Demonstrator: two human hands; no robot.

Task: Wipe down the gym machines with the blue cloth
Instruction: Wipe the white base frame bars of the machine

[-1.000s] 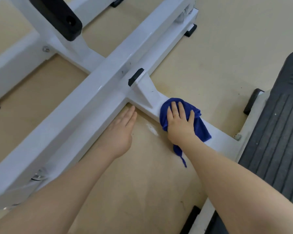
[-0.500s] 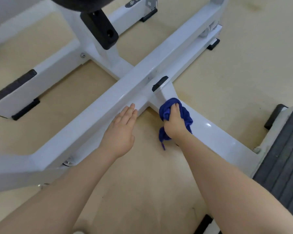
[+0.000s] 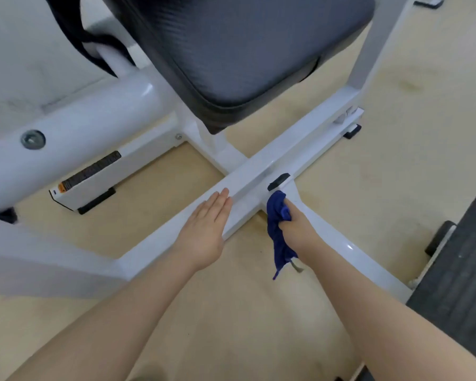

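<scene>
Centrally: R hand (image 3: 297, 229) grips bunched blue cloth (image 3: 279, 235), pressed on white frame (image 3: 327, 133) at cross-joint, tail hanging twd floor. L hand (image 3: 206, 229) flat, fingers straight, braced on crossbar. Progress, est.: base frame underway; seat pad (image 3: 245, 50), roller tube (image 3: 74, 127), adj. dark machine (image 3: 462, 270) prob. remain.

left hand (image 3: 204, 235) flat on crossbar (image 3: 259, 174) | right hand (image 3: 297, 229) holding cloth (image 3: 278, 215) at the crossbar-side beam (image 3: 355, 254) junction | seat pad (image 3: 245, 50) above, behind | treadmill deck (image 3: 456, 284) right
</scene>
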